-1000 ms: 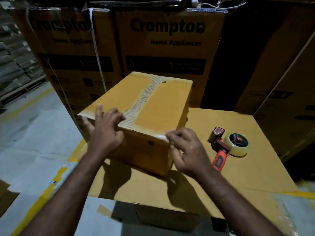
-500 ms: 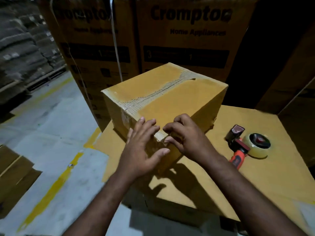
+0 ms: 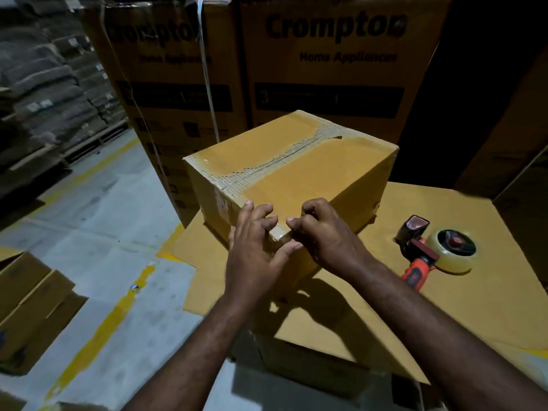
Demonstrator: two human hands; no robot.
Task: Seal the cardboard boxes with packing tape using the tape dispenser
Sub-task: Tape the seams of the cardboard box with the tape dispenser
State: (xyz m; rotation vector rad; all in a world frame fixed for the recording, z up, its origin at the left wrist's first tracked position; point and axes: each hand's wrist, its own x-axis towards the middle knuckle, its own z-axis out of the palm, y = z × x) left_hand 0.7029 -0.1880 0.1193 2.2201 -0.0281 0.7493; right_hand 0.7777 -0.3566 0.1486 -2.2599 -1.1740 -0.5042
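Observation:
A brown cardboard box [image 3: 302,173] stands on a flat cardboard sheet [image 3: 462,295], turned with one corner toward me. A worn tape strip runs along its top seam. My left hand [image 3: 255,253] lies with straight fingers against the near corner and left side of the box. My right hand [image 3: 323,232] has its fingers curled at that same corner, pinching at the tape patch there. The tape dispenser [image 3: 430,247], with an orange handle and a clear tape roll, lies on the sheet to the right, apart from both hands.
Tall printed appliance cartons [image 3: 326,69] stand close behind the box. Stacked sacks on pallets [image 3: 44,93] fill the far left. An open carton [image 3: 26,310] sits on the grey floor at the left, beside a yellow floor line [image 3: 112,318].
The box has been turned so a corner faces me. Both hands moved from the box's two front edges to meet at that near corner. The dispenser has not moved.

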